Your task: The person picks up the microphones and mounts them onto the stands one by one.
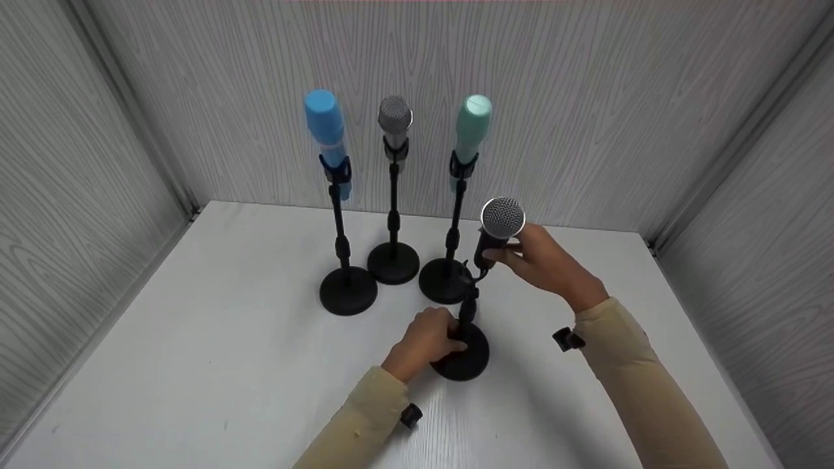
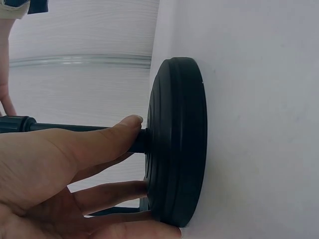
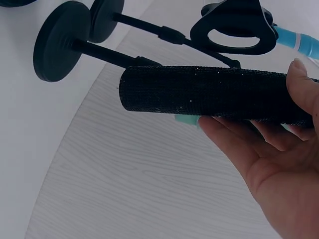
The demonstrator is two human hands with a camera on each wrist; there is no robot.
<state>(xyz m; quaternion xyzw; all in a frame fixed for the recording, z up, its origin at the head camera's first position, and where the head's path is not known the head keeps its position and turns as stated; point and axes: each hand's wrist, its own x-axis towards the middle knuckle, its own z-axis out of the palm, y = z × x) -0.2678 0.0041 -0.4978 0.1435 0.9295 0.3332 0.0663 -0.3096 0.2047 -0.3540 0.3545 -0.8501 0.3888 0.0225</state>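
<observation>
My right hand point(image 1: 544, 260) holds a black microphone point(image 1: 503, 218) with a silver mesh head, thumb on one side of its handle and fingers on the other. The head points up. In the right wrist view, the handle's lower end is apart from the black clip point(image 3: 234, 15) of a short stand. My left hand point(image 1: 423, 339) grips this microphone stand point(image 1: 468, 365) low down. In the left wrist view, its thumb lies along the pole and its fingers touch the round base point(image 2: 174, 144), which stands flat on the table.
Behind stand three more black stands, holding a blue microphone point(image 1: 324, 120), a silver-headed microphone point(image 1: 395, 116) and a green microphone point(image 1: 474, 124). The nearest base is close to my stand. White table point(image 1: 215, 365), with wood-grained panels point(image 1: 260, 98) at the back and sides.
</observation>
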